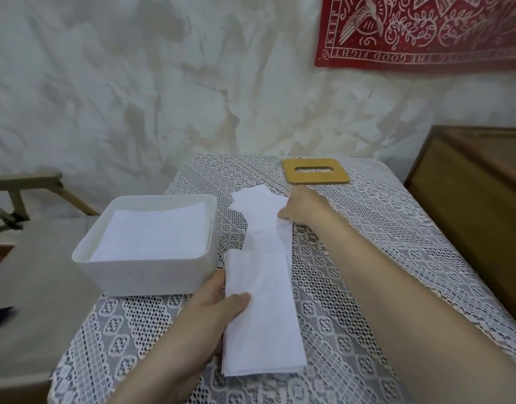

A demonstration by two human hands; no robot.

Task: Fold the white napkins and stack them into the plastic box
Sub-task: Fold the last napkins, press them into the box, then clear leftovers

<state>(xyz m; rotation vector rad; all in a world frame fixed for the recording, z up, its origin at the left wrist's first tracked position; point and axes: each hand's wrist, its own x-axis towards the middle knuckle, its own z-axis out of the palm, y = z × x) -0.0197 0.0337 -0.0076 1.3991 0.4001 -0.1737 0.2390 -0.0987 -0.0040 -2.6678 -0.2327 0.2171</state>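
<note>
At the middle of the bench (382, 243), a long white napkin strip (262, 316) is lying from six o'clock towards twelve o'clock, and the person is working it with both hands. The left hand (213, 310) is gripping the near, thicker part at its nine o'clock edge, thumb lying on top and the other fingers mostly hidden along and under that edge. The right hand (304, 209) is reaching out to about one o'clock and pinching the three o'clock edge of the thinner far part with curled fingers. The far end beyond it is sitting rumpled and uneven. This looks like a fold in the making. To do it well, the left hand should be pinning the near part flat while the right hand is bringing the far sheet back squarely over it. The long edges want lining up before any crease is pressed, since thin paper is likely to skew or tear under a sideways pull. At nine to ten o'clock, touching or just beside the strip, the white plastic box (146, 269) is standing open with a neat stack of folded napkins (154, 231) lying flat inside, its top well below the rim, so there is room for more. At twelve o'clock a wooden lid (315, 170) with a slot is lying flat, apart from the box.
</note>
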